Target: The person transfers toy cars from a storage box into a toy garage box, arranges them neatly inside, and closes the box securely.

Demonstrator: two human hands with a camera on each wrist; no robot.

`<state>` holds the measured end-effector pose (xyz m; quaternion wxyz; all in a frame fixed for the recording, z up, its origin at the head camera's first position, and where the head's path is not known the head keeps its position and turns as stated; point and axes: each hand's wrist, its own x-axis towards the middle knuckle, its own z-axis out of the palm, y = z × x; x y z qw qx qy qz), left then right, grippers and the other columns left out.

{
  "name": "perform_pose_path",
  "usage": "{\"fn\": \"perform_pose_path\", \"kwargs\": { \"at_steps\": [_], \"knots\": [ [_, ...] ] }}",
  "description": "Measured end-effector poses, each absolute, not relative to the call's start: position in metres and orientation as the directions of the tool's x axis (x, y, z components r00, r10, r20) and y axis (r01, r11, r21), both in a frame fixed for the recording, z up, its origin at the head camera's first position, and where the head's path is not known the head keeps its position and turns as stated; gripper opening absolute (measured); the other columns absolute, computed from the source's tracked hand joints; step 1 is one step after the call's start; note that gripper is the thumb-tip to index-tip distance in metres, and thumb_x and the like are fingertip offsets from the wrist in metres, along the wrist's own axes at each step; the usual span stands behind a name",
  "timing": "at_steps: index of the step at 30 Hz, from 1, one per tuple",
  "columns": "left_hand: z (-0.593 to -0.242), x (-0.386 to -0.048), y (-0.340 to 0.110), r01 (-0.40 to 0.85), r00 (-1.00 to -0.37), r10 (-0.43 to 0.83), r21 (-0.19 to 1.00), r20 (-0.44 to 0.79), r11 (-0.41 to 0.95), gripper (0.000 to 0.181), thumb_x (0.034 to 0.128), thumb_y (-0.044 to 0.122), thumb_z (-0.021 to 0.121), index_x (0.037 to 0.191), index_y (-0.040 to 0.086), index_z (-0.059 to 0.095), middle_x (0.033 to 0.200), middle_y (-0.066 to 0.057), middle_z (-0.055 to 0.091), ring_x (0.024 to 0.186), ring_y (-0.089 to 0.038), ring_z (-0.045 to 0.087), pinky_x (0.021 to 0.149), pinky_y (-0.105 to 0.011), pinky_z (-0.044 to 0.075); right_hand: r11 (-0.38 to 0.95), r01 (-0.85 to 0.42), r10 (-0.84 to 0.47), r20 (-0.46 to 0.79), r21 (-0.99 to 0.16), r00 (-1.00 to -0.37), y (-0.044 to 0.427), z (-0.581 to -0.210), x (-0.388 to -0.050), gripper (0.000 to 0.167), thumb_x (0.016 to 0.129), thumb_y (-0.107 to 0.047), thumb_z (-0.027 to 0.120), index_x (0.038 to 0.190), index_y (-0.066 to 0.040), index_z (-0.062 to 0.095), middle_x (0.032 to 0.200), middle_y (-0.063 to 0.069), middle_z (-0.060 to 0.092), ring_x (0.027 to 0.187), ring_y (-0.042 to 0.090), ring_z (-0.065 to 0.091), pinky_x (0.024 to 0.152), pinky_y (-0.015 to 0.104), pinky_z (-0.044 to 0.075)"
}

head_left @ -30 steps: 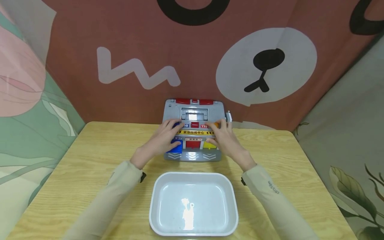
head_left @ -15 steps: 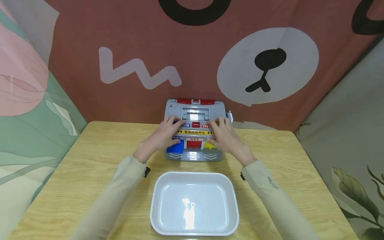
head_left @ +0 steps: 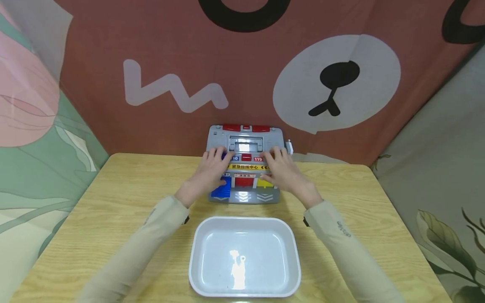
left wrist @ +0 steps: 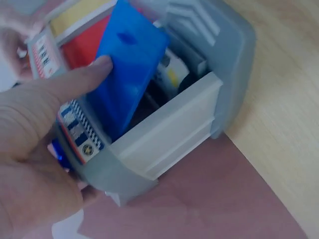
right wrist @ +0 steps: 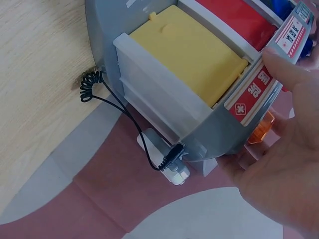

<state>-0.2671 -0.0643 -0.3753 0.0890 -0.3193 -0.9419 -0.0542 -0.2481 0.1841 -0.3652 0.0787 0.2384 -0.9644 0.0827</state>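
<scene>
A grey toy emergency station [head_left: 242,196] with blue, red and yellow doors stands at the table's far side. My left hand [head_left: 209,170] grips its left upper part, fingers over the top ledge. In the left wrist view its thumb touches the blue door [left wrist: 130,64], which is swung outward; a partly hidden white thing with a yellow mark [left wrist: 172,74] shows behind it. My right hand [head_left: 283,170] holds the right side, thumb on the sign ledge and fingers behind, near an orange button [right wrist: 261,128]. The yellow door [right wrist: 187,52] and red door [right wrist: 241,20] are closed.
A white rectangular tub [head_left: 244,292] stands on the wooden table [head_left: 144,185] in front of the toy. A white handset [right wrist: 162,154] with a coiled black cord hangs at the toy's right side. A printed cloth backdrop [head_left: 170,134] rises close behind.
The blue door's lower edge has swung further outward, and my left thumb has shifted slightly at its top. The right hand stays in about the same place on the toy.
</scene>
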Motion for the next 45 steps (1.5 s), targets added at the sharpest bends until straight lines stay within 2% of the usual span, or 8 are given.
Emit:
{"fn": "perform_pose_path", "kwargs": {
  "at_steps": [6,11,17,26,33,39,45],
  "knots": [
    [-0.388,-0.273,-0.06,0.595,-0.758,0.581,-0.051,0.297,0.802,0.088,0.0678,0.033,0.088,0.139,0.009,0.042,0.13,-0.018,0.042,0.119,-0.034,0.036,0.098,-0.047,0.035,0.878,-0.465,-0.435,0.215,-0.112,-0.874,0.183,-0.369,-0.247,0.068,0.083,-0.037,0.076,0.135,-0.005,0.047,0.122,0.017,0.041,0.112,0.032,0.034,0.092,0.045,0.04],
    [-0.395,-0.275,-0.058,0.581,-0.737,0.573,-0.097,0.359,0.808,0.085,0.0682,0.033,0.088,0.136,0.008,0.043,0.127,-0.018,0.043,0.114,-0.033,0.038,0.094,-0.044,0.037,0.883,-0.449,-0.419,0.202,-0.136,-0.885,0.184,-0.371,-0.247,0.068,0.084,-0.037,0.075,0.136,-0.005,0.045,0.123,0.017,0.039,0.114,0.033,0.032,0.094,0.046,0.038],
    [-0.396,-0.275,-0.056,0.563,-0.734,0.569,-0.135,0.371,0.815,0.085,0.0684,0.034,0.088,0.136,0.008,0.043,0.127,-0.018,0.044,0.113,-0.033,0.039,0.092,-0.043,0.038,0.88,-0.453,-0.419,0.212,-0.144,-0.883,0.185,-0.372,-0.248,0.068,0.084,-0.038,0.074,0.136,-0.005,0.045,0.123,0.017,0.038,0.114,0.032,0.032,0.094,0.045,0.038],
    [-0.398,-0.275,-0.055,0.563,-0.71,0.584,-0.181,0.392,0.806,0.084,0.0698,0.034,0.087,0.135,0.006,0.043,0.126,-0.019,0.046,0.112,-0.032,0.04,0.092,-0.042,0.038,0.864,-0.489,-0.45,0.254,-0.12,-0.856,0.189,-0.374,-0.249,0.068,0.083,-0.036,0.076,0.134,-0.004,0.044,0.119,0.016,0.039,0.11,0.032,0.035,0.091,0.044,0.037],
    [-0.404,-0.276,-0.058,0.561,-0.684,0.583,-0.195,0.439,0.805,0.079,0.0713,0.031,0.087,0.134,0.006,0.044,0.125,-0.019,0.047,0.11,-0.032,0.041,0.091,-0.042,0.04,0.864,-0.482,-0.445,0.229,-0.146,-0.866,0.187,-0.375,-0.248,0.069,0.084,-0.037,0.075,0.136,-0.005,0.043,0.118,0.016,0.038,0.111,0.031,0.034,0.091,0.044,0.037],
    [-0.407,-0.278,-0.056,0.544,-0.653,0.571,-0.217,0.497,0.811,0.069,0.0755,0.026,0.083,0.131,0.007,0.047,0.122,-0.018,0.049,0.107,-0.031,0.044,0.087,-0.04,0.042,0.866,-0.479,-0.439,0.241,-0.142,-0.866,0.188,-0.375,-0.248,0.069,0.084,-0.038,0.074,0.136,-0.005,0.043,0.117,0.015,0.038,0.11,0.03,0.034,0.09,0.043,0.037],
    [-0.408,-0.278,-0.055,0.521,-0.656,0.553,-0.222,0.514,0.824,0.063,0.0782,0.025,0.081,0.13,0.008,0.05,0.12,-0.018,0.051,0.106,-0.031,0.045,0.085,-0.039,0.042,0.863,-0.483,-0.442,0.244,-0.147,-0.863,0.187,-0.374,-0.248,0.068,0.085,-0.039,0.074,0.136,-0.006,0.044,0.117,0.015,0.038,0.109,0.03,0.035,0.089,0.042,0.038]
  ]
}}
